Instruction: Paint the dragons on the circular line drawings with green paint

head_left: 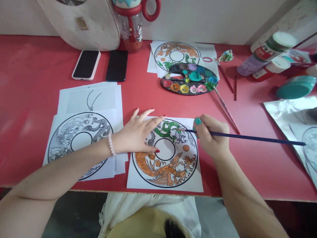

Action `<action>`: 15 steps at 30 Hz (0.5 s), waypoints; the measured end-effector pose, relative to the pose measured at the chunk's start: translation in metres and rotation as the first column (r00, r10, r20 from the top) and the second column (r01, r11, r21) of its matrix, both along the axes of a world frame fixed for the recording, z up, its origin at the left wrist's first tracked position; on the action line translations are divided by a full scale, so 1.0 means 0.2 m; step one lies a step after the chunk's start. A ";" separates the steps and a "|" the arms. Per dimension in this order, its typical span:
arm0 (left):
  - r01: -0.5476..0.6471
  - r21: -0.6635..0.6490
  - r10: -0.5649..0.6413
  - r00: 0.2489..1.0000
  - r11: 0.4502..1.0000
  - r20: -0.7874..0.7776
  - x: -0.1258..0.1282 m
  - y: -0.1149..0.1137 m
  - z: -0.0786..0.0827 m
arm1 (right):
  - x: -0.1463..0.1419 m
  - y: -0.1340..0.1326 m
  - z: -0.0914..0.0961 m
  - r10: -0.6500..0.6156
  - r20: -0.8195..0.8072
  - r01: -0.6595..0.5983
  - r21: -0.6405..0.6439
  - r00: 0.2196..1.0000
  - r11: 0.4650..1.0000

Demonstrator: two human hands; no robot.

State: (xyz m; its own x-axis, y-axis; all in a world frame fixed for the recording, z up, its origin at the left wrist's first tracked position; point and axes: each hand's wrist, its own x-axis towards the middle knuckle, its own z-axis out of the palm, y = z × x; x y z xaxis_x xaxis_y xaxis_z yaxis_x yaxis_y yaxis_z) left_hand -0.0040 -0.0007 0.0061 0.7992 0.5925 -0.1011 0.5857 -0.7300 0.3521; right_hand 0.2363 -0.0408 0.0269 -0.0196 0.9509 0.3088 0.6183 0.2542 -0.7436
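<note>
thin blue paintbrush [247, 137] clasped by right grip [213, 137]; left grip [136, 134] open, laid on white paper dragon print [170, 172]: green at twelve o'clock, orange at six, nine o'clock unpainted.

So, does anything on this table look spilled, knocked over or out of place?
Only small things. The paint bottles at the far right lie on their sides, lids on, with no spill showing. A spare brush leans off the palette onto the red table. The painted sheet lies flat.

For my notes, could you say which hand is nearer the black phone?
Left. The left hand lies just below the black phone; the right hand, holding a brush, sits farther right.
</note>
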 end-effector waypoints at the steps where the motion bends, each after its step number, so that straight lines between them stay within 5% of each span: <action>1: 0.003 0.006 -0.003 1.000 1.000 0.004 0.00 0.00 0.00 | 0.00 0.00 0.00 0.002 0.000 -0.002 0.002 1.000 1.000; 15: -0.009 -0.025 0.008 1.000 1.000 -0.024 0.01 0.00 0.03 | 0.01 -0.01 0.01 -0.049 -0.069 0.048 -0.025 0.996 0.999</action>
